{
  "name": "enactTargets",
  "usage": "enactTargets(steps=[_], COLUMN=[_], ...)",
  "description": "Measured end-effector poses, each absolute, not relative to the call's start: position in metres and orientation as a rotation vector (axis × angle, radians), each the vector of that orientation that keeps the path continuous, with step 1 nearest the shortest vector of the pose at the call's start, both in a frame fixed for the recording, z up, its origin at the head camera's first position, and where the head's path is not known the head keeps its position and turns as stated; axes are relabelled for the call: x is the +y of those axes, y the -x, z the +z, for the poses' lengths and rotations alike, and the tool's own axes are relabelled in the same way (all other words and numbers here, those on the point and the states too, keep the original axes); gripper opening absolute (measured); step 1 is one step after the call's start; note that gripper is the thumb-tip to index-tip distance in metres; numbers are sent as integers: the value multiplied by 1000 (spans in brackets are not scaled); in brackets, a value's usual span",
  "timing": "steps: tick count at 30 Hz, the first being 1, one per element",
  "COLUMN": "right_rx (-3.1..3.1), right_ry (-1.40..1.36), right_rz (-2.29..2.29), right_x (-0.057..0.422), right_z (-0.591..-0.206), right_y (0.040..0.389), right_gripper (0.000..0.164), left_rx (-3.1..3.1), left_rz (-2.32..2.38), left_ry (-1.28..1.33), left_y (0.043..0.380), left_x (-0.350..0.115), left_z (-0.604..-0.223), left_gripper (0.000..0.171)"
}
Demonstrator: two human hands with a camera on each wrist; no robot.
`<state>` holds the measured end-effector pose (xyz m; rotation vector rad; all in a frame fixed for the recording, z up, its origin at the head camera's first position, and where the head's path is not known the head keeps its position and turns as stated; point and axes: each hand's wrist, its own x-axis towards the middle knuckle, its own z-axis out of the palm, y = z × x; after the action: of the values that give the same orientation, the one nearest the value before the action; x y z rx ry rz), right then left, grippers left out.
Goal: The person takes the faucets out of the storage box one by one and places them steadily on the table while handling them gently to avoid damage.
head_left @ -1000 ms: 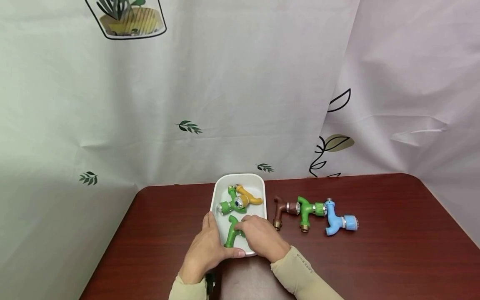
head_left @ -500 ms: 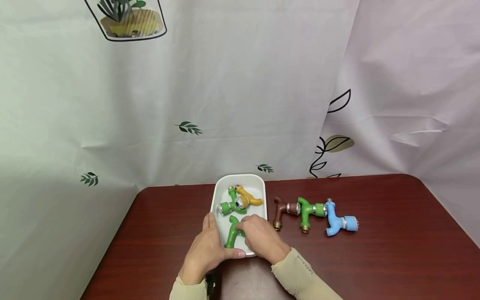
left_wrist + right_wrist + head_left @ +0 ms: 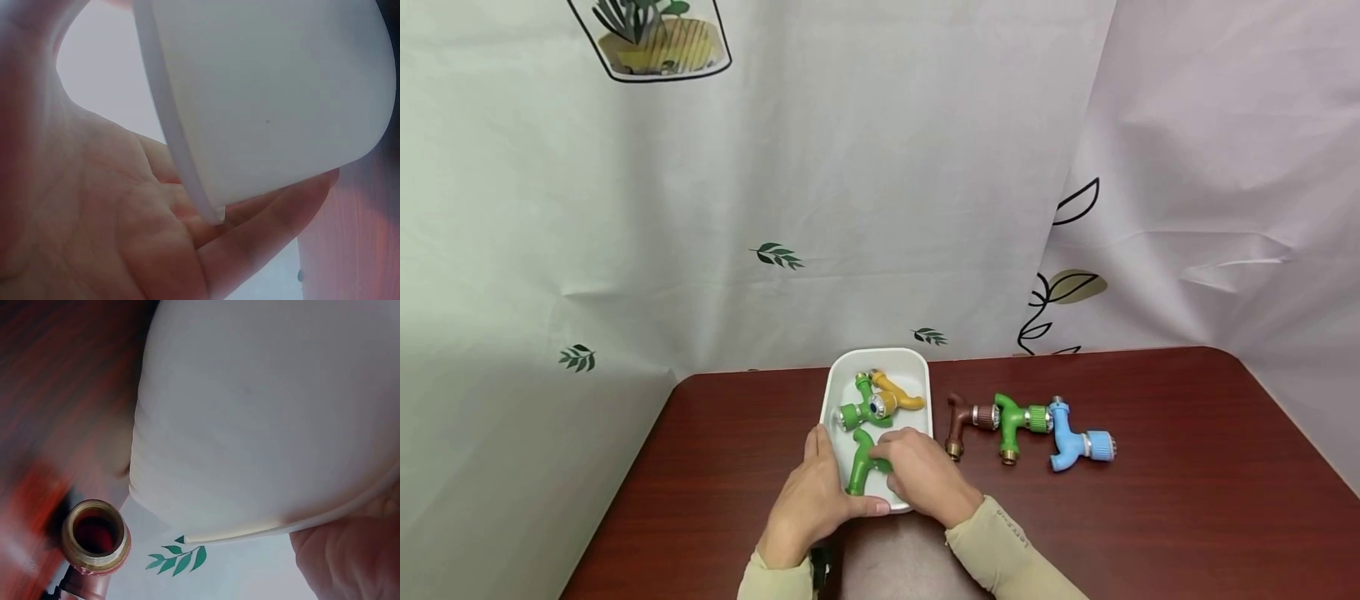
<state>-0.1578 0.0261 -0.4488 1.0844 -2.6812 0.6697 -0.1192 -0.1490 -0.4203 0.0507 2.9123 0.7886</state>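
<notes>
A white plastic tray (image 3: 880, 352) stands at the back middle of the table. My left hand (image 3: 811, 497) holds its near left corner, fingers along the side wall and thumb over the front rim. Inside the front of the tray, my right hand (image 3: 922, 477) grips a green tap (image 3: 861, 457) by its handle end, which the fingers mostly hide. Behind it in the tray lie another green tap (image 3: 853, 415) and a yellow tap (image 3: 901, 397), overlapping. The tray's outer wall (image 3: 269, 94) fills much of the left wrist view, with the left palm and fingers against it.
Right of the tray, a brown tap (image 3: 957, 425), a green tap (image 3: 1012, 425) and a light blue tap (image 3: 1070, 446) lie in a row on the dark red table (image 3: 1187, 483). A pale patterned curtain (image 3: 880, 183) hangs behind the table's back edge.
The green tap under my right hand has shifted slightly left inside the tray. The left hand, the tray and the other taps stay put.
</notes>
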Motion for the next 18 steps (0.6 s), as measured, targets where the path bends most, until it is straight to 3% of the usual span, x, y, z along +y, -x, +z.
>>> enactTargets(steps=[18], right_rx=[-2606], right_ry=[-1066], right_rz=[727], right_x=[30], right_z=[-450], right_y=[155], right_gripper=[40], left_rx=[2917], left_rz=[777], left_ry=[-49], left_y=[119], left_x=[-149], left_z=[-419], left_gripper=[143])
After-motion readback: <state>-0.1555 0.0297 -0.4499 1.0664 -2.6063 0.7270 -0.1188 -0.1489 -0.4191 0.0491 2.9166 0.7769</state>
